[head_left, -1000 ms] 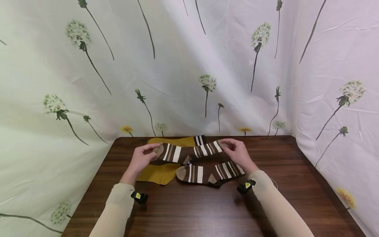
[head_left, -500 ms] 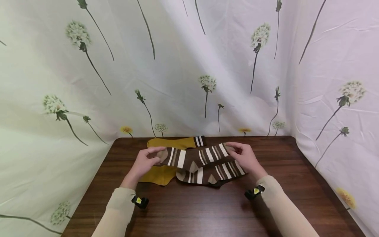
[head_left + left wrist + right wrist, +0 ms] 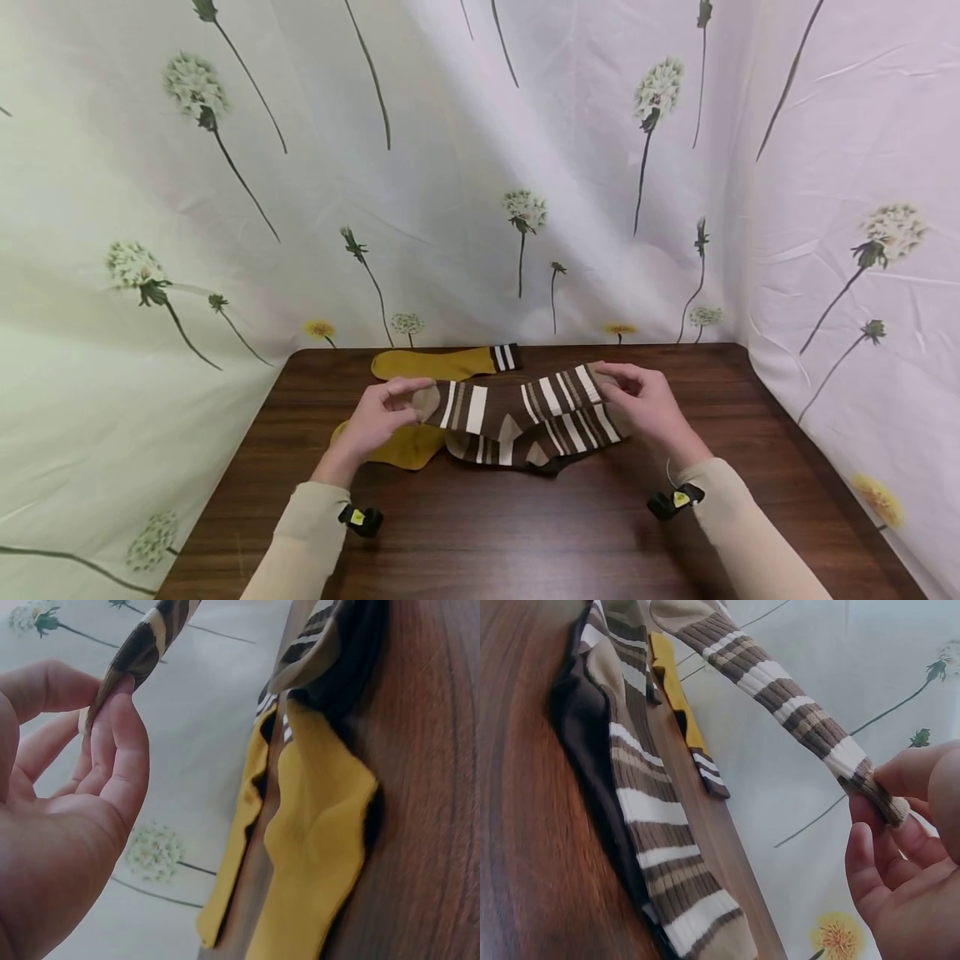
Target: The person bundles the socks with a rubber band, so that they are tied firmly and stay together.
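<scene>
A brown sock with white and tan stripes (image 3: pixel 495 408) is stretched between both hands above the table. My left hand (image 3: pixel 381 418) pinches its tan toe between thumb and fingers, as the left wrist view also shows. At the cuff end, my right hand (image 3: pixel 651 408) pinches the tan band; the right wrist view shows thumb and fingertips on the cuff (image 3: pixel 881 799). Below lies a matching striped sock (image 3: pixel 573 433), partly covered by the held one in the head view. Under that one a dark sock (image 3: pixel 592 742) shows along its edge.
One mustard sock (image 3: pixel 435 364) with a dark, white-striped cuff lies at the table's back edge. Another mustard sock (image 3: pixel 408 447) lies nearer, its upper part hidden beneath the striped socks. A white curtain with dandelion prints (image 3: pixel 450 208) stands behind the brown wooden table (image 3: pixel 510 533).
Both hands have moved right and slightly nearer with the striped sock held between them. It now hangs over the matching sock, and more of the rear mustard sock shows.
</scene>
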`<action>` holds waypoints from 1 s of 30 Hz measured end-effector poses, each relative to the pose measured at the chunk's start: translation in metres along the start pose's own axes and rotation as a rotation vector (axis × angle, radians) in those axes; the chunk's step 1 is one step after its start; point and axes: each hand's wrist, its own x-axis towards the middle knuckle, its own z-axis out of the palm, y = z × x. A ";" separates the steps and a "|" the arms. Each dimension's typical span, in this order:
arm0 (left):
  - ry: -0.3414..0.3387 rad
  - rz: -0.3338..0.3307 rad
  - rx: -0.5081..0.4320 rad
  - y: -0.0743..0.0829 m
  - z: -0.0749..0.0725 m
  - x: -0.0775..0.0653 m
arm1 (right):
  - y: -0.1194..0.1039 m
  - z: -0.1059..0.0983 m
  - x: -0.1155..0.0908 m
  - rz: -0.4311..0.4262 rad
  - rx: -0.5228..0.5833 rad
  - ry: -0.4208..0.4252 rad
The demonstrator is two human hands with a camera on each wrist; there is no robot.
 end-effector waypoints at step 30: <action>-0.178 -0.123 -0.047 -0.010 0.039 -0.004 | 0.041 -0.028 -0.025 -0.021 -0.010 0.000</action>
